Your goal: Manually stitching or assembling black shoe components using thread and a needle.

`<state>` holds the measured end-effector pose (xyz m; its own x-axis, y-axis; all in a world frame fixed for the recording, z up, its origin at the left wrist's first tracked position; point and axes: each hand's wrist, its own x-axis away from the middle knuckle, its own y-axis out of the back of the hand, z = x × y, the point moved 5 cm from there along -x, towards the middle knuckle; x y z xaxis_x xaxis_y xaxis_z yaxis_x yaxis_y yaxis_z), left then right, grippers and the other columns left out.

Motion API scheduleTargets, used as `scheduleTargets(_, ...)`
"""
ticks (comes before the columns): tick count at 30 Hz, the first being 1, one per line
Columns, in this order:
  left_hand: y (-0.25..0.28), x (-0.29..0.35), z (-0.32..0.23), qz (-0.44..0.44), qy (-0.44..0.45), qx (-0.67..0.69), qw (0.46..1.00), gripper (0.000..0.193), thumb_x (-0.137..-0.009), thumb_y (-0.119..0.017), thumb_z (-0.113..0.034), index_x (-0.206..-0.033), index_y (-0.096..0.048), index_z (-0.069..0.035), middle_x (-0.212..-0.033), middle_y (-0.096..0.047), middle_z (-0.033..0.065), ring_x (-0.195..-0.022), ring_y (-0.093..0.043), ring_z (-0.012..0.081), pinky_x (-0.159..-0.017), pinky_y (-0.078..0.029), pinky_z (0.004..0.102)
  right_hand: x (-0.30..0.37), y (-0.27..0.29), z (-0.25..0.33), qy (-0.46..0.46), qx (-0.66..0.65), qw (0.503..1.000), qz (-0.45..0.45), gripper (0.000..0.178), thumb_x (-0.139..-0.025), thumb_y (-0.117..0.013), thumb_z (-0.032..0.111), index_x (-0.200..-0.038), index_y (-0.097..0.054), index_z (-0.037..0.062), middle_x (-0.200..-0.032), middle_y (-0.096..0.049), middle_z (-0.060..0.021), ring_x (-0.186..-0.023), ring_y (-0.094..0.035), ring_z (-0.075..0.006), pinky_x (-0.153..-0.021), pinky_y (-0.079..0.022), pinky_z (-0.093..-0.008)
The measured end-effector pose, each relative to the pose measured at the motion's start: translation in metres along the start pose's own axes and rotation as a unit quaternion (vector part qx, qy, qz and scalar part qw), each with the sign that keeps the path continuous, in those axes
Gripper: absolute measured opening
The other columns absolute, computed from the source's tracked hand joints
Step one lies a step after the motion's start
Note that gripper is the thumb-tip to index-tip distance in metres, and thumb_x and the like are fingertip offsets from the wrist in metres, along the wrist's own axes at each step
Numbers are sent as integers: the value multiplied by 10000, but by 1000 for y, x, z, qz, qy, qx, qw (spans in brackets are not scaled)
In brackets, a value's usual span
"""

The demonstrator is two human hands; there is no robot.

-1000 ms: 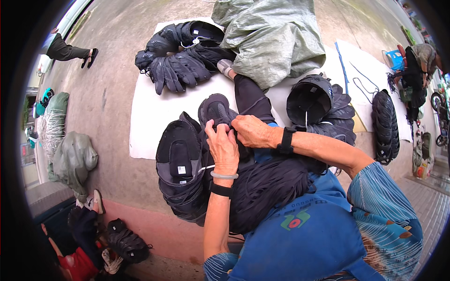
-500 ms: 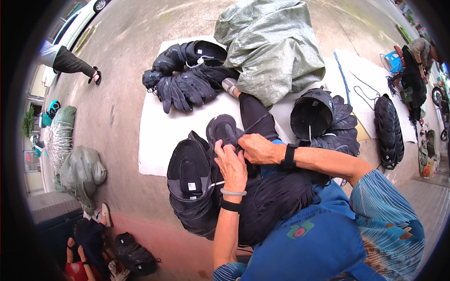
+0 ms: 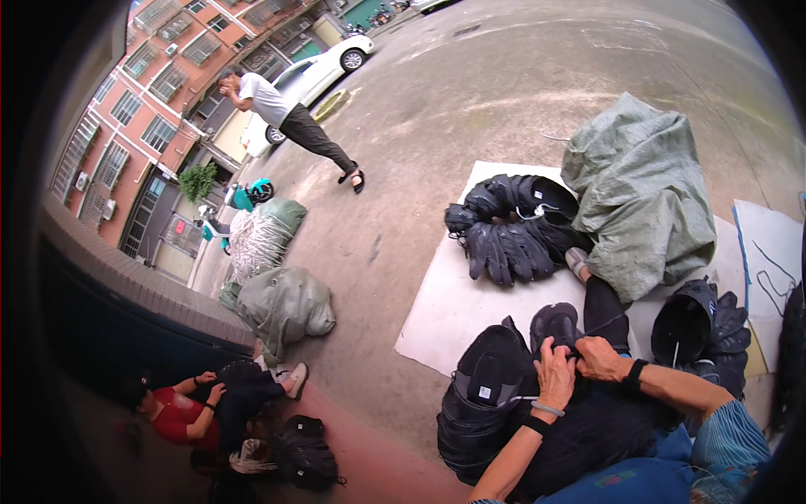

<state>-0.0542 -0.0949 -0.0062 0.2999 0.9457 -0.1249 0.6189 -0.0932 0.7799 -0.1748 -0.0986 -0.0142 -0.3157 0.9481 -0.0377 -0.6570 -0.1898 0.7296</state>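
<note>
Head view: left hand (image 3: 555,374) and right hand (image 3: 601,359) close together, fingers bent onto dark shoe (image 3: 554,323) ahead of the lap; clamped or not, can't tell, fingertips hidden. Work on this shoe looks unfinished; stage unclear. Tied shoe bundle (image 3: 508,256) on white sheet (image 3: 432,323), another bundle (image 3: 483,433) just left; done or waiting, can't tell. White label (image 3: 484,392) inside that one, unreadable. Apron print (image 3: 617,477) blurred. No legible brand.

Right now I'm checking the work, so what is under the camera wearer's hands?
A dark shoe: its rounded end shows beyond the left hand and right hand. The part beneath them is covered, so what they touch there can't be seen.
</note>
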Motion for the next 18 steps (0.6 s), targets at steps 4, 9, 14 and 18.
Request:
scheduleTargets(4,-6,-2,3,15,7,-33,999,180,-810,-645,-154,-948,-580,-58,-1256,-419,231,-1108,-473,414,-872,-388,490,-3,-3,-4,-10,22,1000,19,171,-632,-551,111,-700,-549,-46,-687,-578,-266,-672,-587,-436,-637,-487,-487)
scheduleTargets(9,-7,-6,8,18,20,-19,999,145,-821,-627,-152,-920,-589,-53,-1252,-426,214,-1075,-496,407,-854,-411,489,1,7,7,-16,22,999,24,205,-663,-579,146,-717,-536,-47,-700,-579,-266,-668,-596,-425,-623,-490,-491)
scheduleTargets(14,7,0,27,44,34,116,992,123,-804,-629,-97,-884,-596,-10,-1200,-499,196,-1087,-517,375,-900,-435,404,7,27,35,47,84,995,-27,224,-767,-618,155,-907,-527,5,-842,-534,-182,-680,-601,-361,-599,-501,-459)
scheduleTargets(18,11,4,31,36,8,93,995,111,-801,-614,-63,-883,-602,11,-1187,-531,202,-1083,-529,363,-923,-428,399,-7,11,49,92,128,986,62,183,-756,-617,107,-915,-547,52,-842,-525,-127,-728,-604,-329,-582,-496,-447)
